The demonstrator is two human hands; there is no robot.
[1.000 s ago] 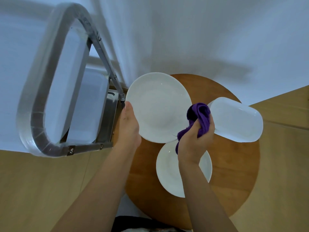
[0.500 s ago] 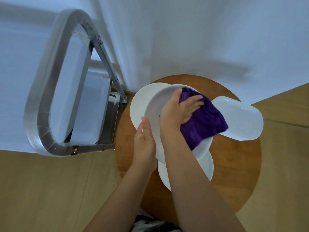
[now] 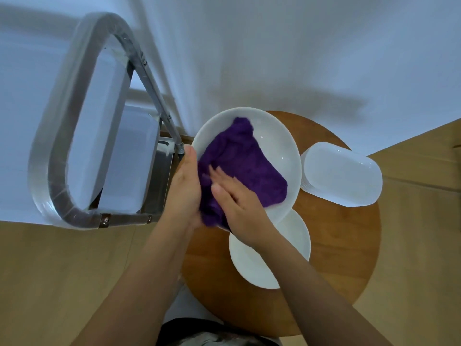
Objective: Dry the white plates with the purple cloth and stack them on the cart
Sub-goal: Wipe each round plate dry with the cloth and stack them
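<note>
A large round white plate (image 3: 279, 146) is held over the round wooden table (image 3: 344, 245). My left hand (image 3: 185, 186) grips its left rim, thumb on top. The purple cloth (image 3: 244, 168) lies spread across the plate's face. My right hand (image 3: 237, 203) presses flat on the cloth with straight fingers, near the plate's lower left. A second, smaller white plate (image 3: 291, 245) lies on the table just below, partly hidden by my right wrist. The metal cart (image 3: 159, 176) stands to the left, with a white tray (image 3: 134, 158) on its shelf.
A stack of white oblong dishes (image 3: 341, 178) sits on the table's right side. The cart's wrapped metal handle (image 3: 59, 136) loops up at the left. A white wall is behind the table, and wooden floor surrounds it.
The plate has tipped back to face up and moved left. The cloth has spread over it, and my right hand has slid from the upper part to the lower left of the plate.
</note>
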